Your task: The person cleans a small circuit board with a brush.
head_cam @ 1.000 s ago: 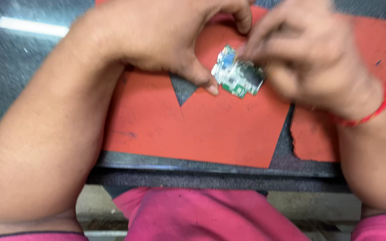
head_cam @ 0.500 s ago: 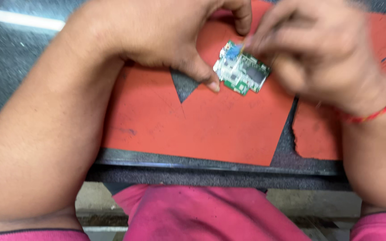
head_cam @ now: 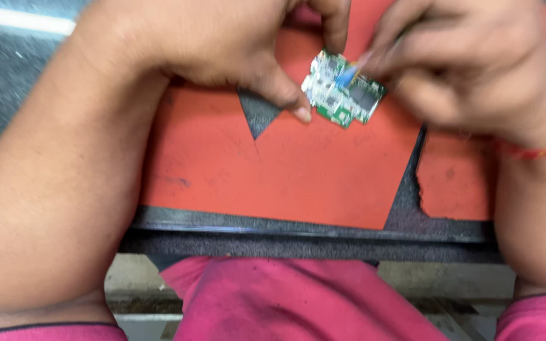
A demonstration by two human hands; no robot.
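Nearest to us is our pink shirt (head_cam: 298,303), filling the bottom of the view, with the pink sleeve hems at both lower corners. Just beyond it runs the dark front edge of the workbench (head_cam: 311,243), and on the bench lies an orange-red mat (head_cam: 273,170), worn through in a dark triangular notch near its upper middle and torn along a jagged gap on its right side, where a separate piece of the same mat sits.

Farther out, above the mat, we hold a small green circuit board (head_cam: 344,95) between both hands. It carries silvery metal shields, a dark chip and a small blue part near its upper edge. Its long axis runs slantwise, from upper left down to lower right.

Our left hand (head_cam: 222,44) closes on the board's left end, thumb below and forefinger curling over the top. Our right hand (head_cam: 475,63), blurred, is bunched with its fingertips pinched at the board's upper right, at the blue part; whether they grip that part or only press on it, we cannot tell. A red thread circles the right wrist (head_cam: 538,150).

The board thus lies directly between the hands, off the mat, with the left thumb the clearer hold.
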